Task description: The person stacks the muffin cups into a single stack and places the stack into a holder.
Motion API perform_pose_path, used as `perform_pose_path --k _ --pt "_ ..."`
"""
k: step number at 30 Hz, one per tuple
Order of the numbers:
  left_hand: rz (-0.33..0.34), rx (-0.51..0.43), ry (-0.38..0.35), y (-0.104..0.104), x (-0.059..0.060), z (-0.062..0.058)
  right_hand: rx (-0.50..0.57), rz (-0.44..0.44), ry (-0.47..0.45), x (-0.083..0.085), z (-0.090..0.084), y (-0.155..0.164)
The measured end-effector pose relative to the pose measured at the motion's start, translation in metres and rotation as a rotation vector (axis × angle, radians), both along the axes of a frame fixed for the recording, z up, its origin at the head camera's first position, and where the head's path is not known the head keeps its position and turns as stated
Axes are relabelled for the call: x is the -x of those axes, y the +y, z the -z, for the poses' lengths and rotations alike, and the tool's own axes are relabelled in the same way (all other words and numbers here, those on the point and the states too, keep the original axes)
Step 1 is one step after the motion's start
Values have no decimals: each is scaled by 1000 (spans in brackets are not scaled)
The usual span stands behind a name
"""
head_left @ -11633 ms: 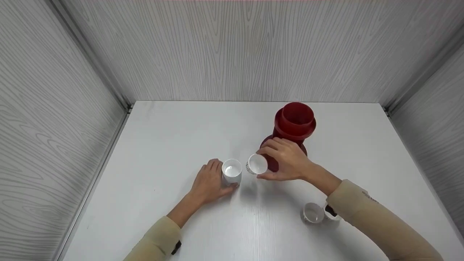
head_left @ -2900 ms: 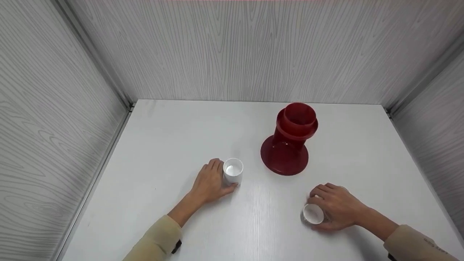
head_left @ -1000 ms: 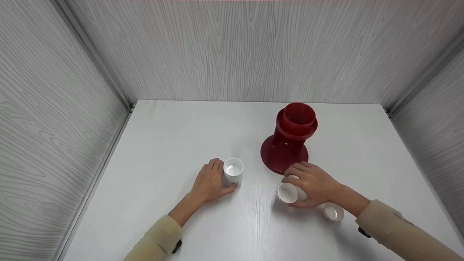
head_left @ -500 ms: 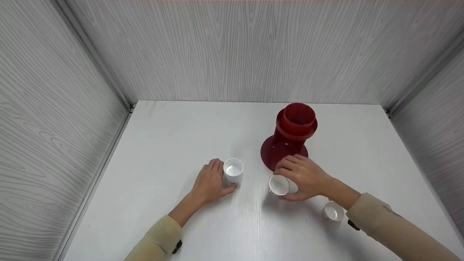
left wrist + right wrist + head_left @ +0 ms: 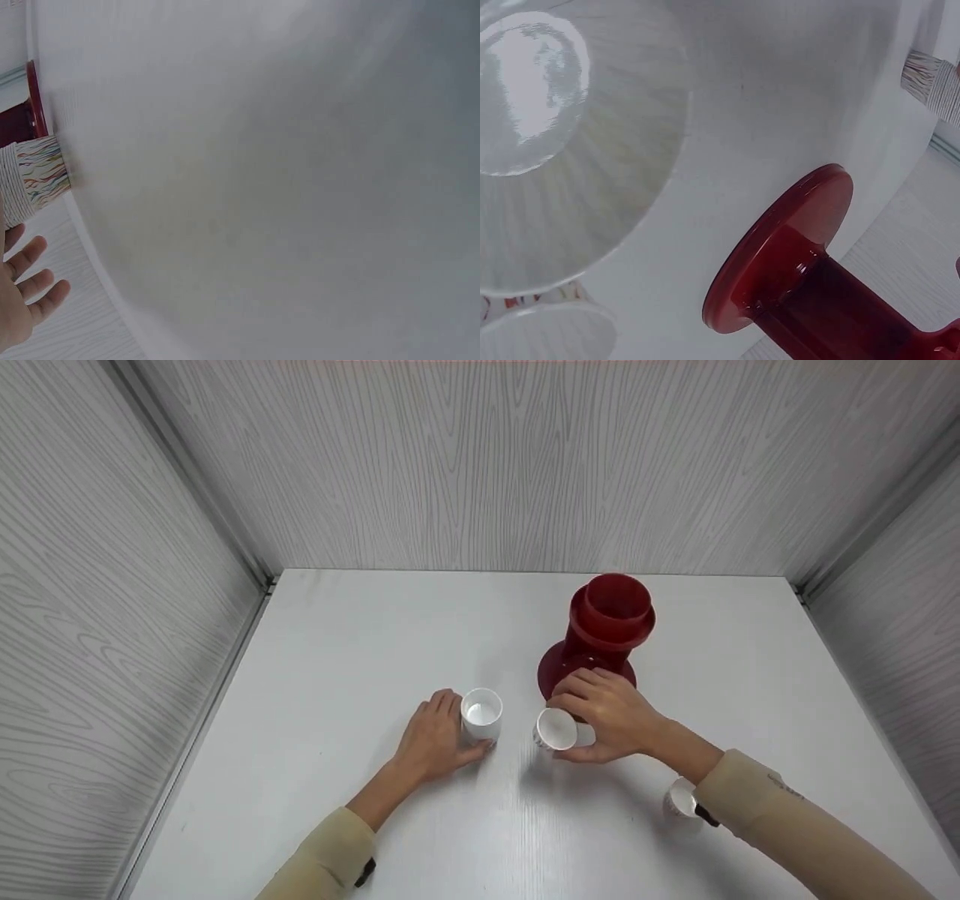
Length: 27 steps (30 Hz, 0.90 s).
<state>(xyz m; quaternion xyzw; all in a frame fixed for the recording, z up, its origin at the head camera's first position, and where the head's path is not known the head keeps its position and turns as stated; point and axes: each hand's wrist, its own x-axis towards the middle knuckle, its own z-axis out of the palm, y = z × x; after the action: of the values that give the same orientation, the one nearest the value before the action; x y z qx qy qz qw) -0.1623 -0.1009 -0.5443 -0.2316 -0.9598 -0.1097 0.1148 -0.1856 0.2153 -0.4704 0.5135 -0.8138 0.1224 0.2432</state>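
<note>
In the head view my left hand [image 5: 435, 735] grips a white cup stack [image 5: 481, 712] standing upright, thumb on the near side and fingers on the far side. The left wrist view shows nested rims and a colourful pattern on the stack [image 5: 37, 176]. My right hand [image 5: 611, 716] holds a white cup [image 5: 556, 730], a little right of the stack and apart from it. A white shape [image 5: 586, 733] shows between its finger and thumb; I cannot tell whether it is another cup. Another white cup [image 5: 679, 797] stands beside my right sleeve, partly hidden.
A red stand [image 5: 612, 619] with a round base and open top rises just behind my right hand, which covers part of the base. The right wrist view shows a white cup [image 5: 622, 172] very close, and part of another [image 5: 547, 334]. Grey panels [image 5: 480, 465] wall the white table.
My right hand, which held a cup near the stack, went to the cups at right, took hold of one and carried it left toward the stack. My left hand stays put.
</note>
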Motion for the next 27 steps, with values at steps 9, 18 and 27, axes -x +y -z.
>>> perform_pose_path --k 9,18,27 --pt "-1 -3 -12 0 0 -2 -13 31 -8 6 -8 -18" --pt "-6 -33 -45 0 -1 -2 -7 68 -35 12 -12 -35" --pt "9 -11 -1 0 0 -1 4 77 -44 19 -16 -50"
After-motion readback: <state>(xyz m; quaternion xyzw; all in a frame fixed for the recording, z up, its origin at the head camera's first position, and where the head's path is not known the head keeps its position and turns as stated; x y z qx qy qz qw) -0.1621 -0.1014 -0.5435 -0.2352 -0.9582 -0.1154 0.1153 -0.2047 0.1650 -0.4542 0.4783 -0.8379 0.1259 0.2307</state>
